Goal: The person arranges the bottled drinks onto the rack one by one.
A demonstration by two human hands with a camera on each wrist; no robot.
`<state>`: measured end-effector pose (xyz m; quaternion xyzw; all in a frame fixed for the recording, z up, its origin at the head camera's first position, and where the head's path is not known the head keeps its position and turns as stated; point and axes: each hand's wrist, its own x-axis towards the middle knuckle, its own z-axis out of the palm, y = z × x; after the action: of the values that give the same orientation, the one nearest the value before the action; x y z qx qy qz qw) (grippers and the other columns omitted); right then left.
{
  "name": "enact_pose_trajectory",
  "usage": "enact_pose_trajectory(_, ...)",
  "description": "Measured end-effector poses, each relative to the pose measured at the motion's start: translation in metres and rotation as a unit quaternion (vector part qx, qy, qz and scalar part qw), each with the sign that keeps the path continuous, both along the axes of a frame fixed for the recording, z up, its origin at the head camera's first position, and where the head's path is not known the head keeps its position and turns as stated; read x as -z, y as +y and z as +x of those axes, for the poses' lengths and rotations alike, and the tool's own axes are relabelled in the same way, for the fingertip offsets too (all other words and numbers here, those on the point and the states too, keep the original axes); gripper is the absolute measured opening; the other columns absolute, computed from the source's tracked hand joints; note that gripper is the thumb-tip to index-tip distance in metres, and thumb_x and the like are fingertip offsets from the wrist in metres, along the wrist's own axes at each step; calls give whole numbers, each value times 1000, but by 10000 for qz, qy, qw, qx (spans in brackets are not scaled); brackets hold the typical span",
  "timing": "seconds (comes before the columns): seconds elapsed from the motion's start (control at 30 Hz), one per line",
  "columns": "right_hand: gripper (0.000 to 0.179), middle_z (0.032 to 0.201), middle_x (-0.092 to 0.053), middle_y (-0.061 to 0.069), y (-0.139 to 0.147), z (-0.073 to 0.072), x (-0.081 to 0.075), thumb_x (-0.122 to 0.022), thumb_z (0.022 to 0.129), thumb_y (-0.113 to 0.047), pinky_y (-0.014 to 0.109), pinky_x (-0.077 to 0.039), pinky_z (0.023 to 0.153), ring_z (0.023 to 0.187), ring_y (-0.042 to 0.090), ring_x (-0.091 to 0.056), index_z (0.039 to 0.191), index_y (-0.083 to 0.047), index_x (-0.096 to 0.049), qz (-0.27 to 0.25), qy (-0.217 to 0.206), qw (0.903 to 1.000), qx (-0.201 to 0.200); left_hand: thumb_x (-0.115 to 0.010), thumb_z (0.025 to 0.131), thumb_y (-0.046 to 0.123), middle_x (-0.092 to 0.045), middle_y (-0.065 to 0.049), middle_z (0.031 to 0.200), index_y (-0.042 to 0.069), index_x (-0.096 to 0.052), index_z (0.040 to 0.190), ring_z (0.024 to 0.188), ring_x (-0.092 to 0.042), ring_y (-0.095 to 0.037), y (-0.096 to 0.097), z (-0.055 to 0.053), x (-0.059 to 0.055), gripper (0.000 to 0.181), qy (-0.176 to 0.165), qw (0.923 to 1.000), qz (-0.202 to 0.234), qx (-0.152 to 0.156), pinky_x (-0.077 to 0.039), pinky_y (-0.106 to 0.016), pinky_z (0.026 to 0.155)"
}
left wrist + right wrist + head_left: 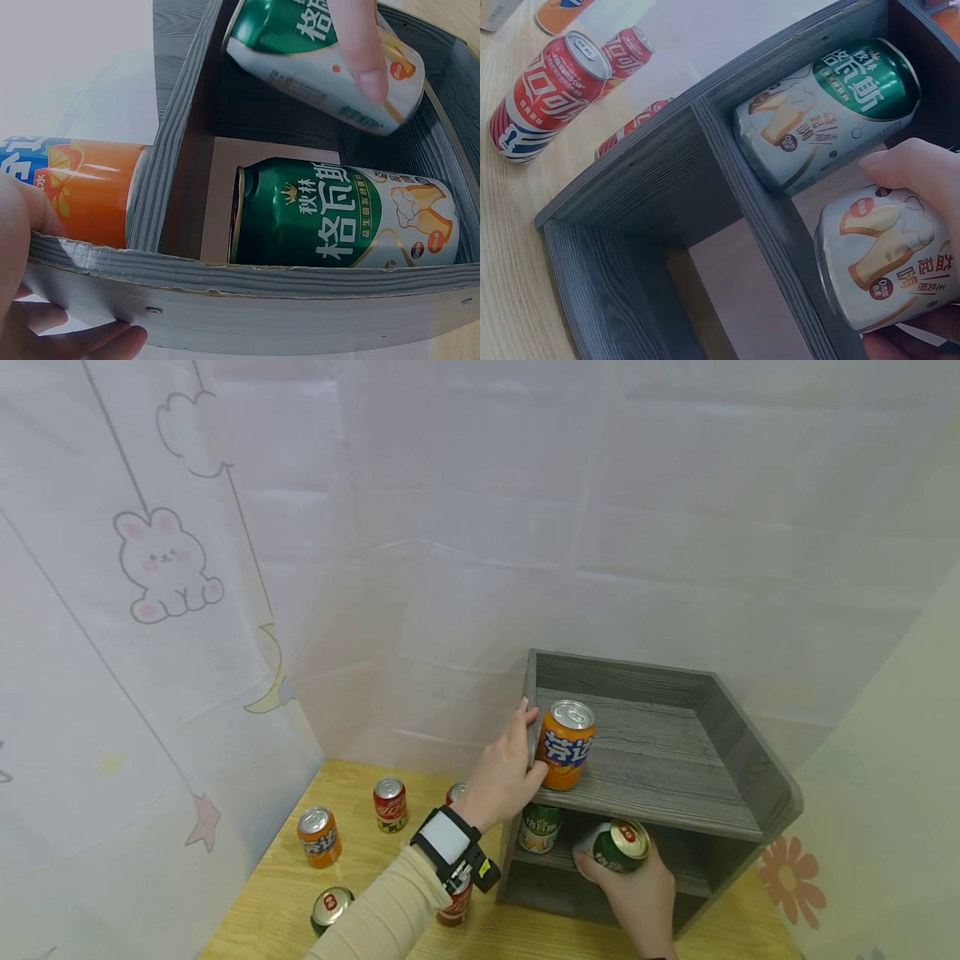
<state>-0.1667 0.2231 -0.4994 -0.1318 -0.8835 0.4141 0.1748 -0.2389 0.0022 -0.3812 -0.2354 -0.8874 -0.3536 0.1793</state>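
My right hand [641,893] grips a green-and-white drink can [622,846], tilted, at the front of the middle level of a grey wooden shelf [652,743]. The right wrist view shows the held can's [889,255] lower end, with the thumb along its side. Another green-and-white can [539,827] stands on that level by the left wall, apart from the held one in the left wrist view. My left hand [504,768] holds the shelf's left side panel, fingers outside and thumb inside. Beside that thumb, an orange can [567,747] stands on the top level.
On the wooden table [262,902], left of the shelf, stand an orange can [318,837], a green can [330,908] and several red cans [390,804], some partly behind my left arm. A patterned cloth [450,610] hangs behind the shelf.
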Motion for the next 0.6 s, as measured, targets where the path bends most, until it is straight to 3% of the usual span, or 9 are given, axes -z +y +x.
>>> enact_pose_trajectory(0.3,86,102,-71,19,-3,-7,2,-88,67,-63,58,-54,76,90,38,-68,121,0,-63,259,-100,9996,-67,-63,97,17,-23,-10,166,1,-18,160,105,-68,-27,0,1,0,79,60,10000,-2,5,-53,-39,95)
enact_pose_trajectory(0.5,81,93,-72,18,-6,-12,-1,-89,65,-64,58,-55,71,85,38,-68,106,2,-66,363,-142,9992,-34,-62,97,17,-21,-13,167,0,-19,159,98,-69,-25,0,0,1,78,100,9999,11,33,-55,-38,90)
enact_pose_trajectory(0.6,78,89,-71,17,-6,-15,-2,-89,65,-64,56,-55,68,82,37,-68,100,2,-67,420,-136,9990,-87,-62,97,17,-21,-14,167,0,-19,160,103,-68,-26,0,0,1,78,90,9999,32,53,-55,-39,92)
